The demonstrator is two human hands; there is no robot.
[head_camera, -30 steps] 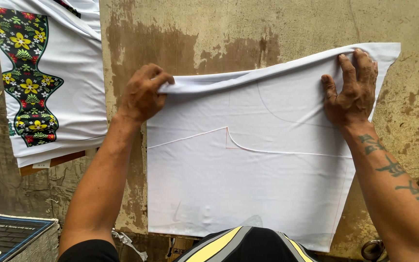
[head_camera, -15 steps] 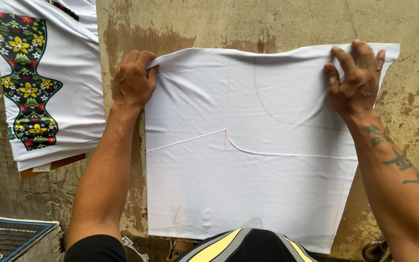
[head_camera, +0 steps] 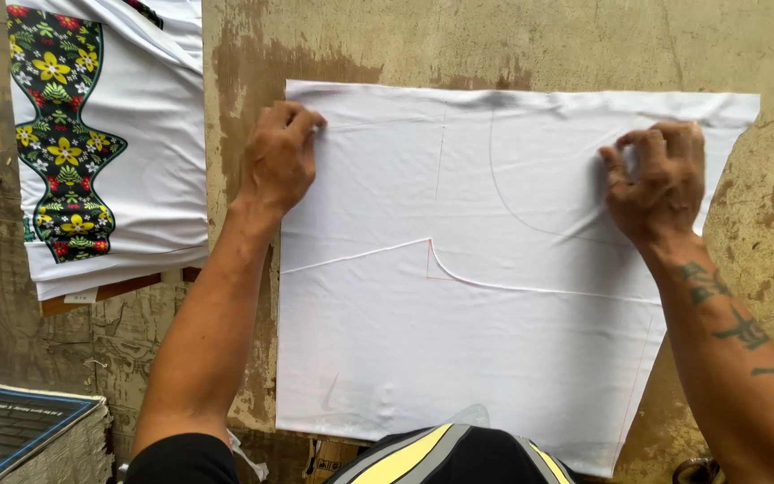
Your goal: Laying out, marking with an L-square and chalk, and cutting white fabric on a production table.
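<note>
While pressed flat against the stained wall (head_camera: 530,45), white cloth (head_camera: 494,358) spread wide, top edge running just under the wall's upper margin, bottom edge hanging toward the lower border of the view. Marked with a thin curved line and a stepped seam line across the middle. Pinned near its upper left corner by the left hand (head_camera: 281,161), fingers curled and knuckles bent, fingertips pushing into the fabric rather than gripping it; holds nothing else. Pinned near its upper right edge by the right hand (head_camera: 660,179), fingers bent and bunched, tips pressing the cloth to the wall, nothing closed inside the palm; tattooed forearm trailing down to the right. Slightly wrinkled along the top between the two hands. Further left on the same wall, well apart from the cloth, a white shirt (head_camera: 136,179) with a green floral panel (head_camera: 60,134). Below it, at the lower left corner of the view, a dark flat screen frame (head_camera: 11,430). At the bottom centre, a black and yellow garment (head_camera: 459,457).
</note>
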